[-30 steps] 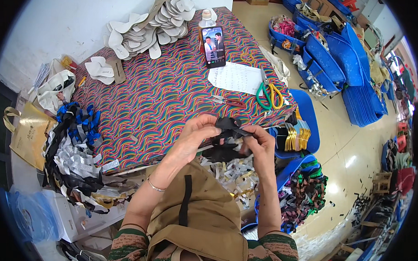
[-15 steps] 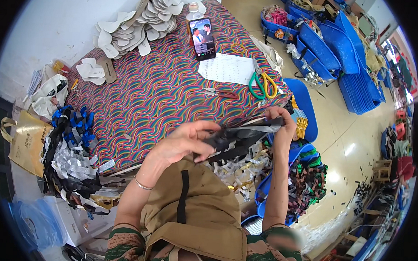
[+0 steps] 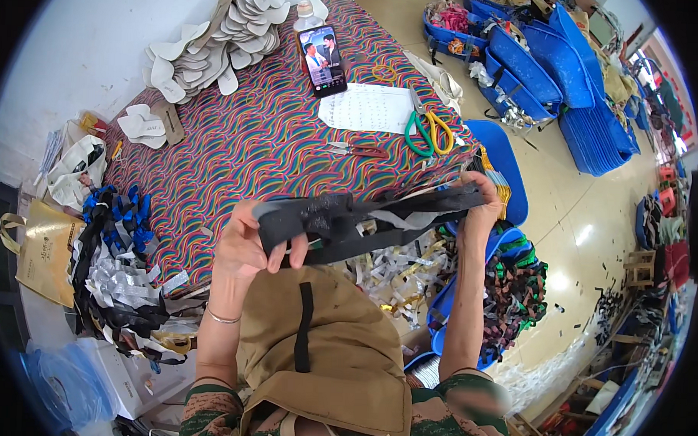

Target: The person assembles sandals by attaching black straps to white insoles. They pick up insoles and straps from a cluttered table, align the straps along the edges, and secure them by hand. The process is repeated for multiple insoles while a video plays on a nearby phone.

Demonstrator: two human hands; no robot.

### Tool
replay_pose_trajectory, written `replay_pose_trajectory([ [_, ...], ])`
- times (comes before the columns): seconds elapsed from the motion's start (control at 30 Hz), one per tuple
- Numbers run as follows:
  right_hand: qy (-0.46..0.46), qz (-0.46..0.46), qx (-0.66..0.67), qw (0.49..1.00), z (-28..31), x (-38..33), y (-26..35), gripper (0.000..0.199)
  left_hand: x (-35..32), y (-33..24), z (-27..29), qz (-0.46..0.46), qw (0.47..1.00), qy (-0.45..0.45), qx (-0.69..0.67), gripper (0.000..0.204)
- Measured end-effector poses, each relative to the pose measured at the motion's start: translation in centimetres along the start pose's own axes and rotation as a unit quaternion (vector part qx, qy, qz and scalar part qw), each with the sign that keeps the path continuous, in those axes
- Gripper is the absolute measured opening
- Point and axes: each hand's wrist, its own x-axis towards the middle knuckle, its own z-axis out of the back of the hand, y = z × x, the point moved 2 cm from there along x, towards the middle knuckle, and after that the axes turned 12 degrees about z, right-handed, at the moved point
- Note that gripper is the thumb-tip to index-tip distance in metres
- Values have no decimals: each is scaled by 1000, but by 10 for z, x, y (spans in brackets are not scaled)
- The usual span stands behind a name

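Stretched between my two hands is a bundle of black and grey strips [image 3: 364,226], held above my lap at the table's near edge. My left hand [image 3: 248,241] grips its left end, with fingers curled under the strips. The right end is pinched in my right hand [image 3: 479,203]. Below the bundle, loose silver, white and gold strips [image 3: 401,274] lie in a heap. On the table beyond are green-and-yellow-handled scissors [image 3: 427,128] and small red-handled snips [image 3: 357,150].
A phone [image 3: 322,61] leans against a bottle on the patterned tablecloth [image 3: 236,152], by a written sheet [image 3: 368,108]. White shaped pieces [image 3: 216,48] are piled at the back. Strip bundles [image 3: 120,264] hang at the left edge. Blue bins [image 3: 512,170] stand to the right.
My left hand has moved left and closed on the left end of the strips. The bundle is now drawn out longer between both hands. The view has shifted slightly.
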Motion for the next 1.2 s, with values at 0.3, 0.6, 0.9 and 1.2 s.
replay_pose_trajectory([
  [0.3, -1, -36, 41, 998, 30, 22, -19, 11, -24, 6, -26, 238, 967, -62, -69, 70],
  [0.6, -56, 75, -106, 990, 32, 37, 24, 22, -42, -6, -28, 171, 984, 3, -50, 53],
  [0.9, -50, 78, -246, 965, 29, 48, 22, 25, -47, -5, -39, 192, 977, -11, -88, 101],
  [1.2, 60, 20, -261, 963, 38, 69, 49, 16, -50, -36, -49, 318, 928, -194, 22, 71],
])
